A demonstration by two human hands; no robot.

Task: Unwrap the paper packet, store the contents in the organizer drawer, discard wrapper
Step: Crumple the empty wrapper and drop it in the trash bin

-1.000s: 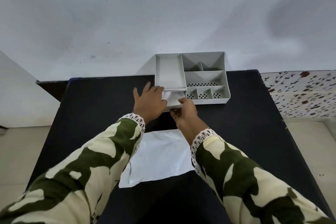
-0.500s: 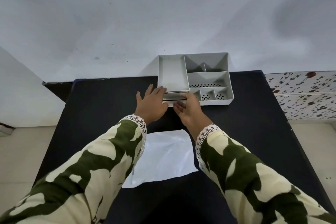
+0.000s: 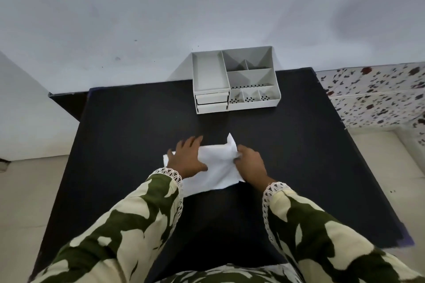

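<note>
A white paper wrapper point(image 3: 218, 167) lies on the black table point(image 3: 128, 126), partly crumpled and lifted at its right edge. My left hand point(image 3: 187, 158) rests flat on the wrapper's left part with fingers spread. My right hand point(image 3: 250, 163) pinches the wrapper's raised right edge. The grey organizer point(image 3: 236, 78) stands at the table's far edge against the wall. Its two small drawers point(image 3: 212, 101) at the front left are both pushed in. What lies inside them is hidden.
The organizer's open compartments hold nothing I can see. A white wall rises behind the table. A speckled tiled surface point(image 3: 377, 96) lies to the right, pale floor to both sides. Bare black tabletop stretches between the wrapper and the organizer.
The drawer has been pushed shut. Both hands have drawn back from the organizer to the wrapper; the right hand has taken hold of its edge and the paper has crumpled.
</note>
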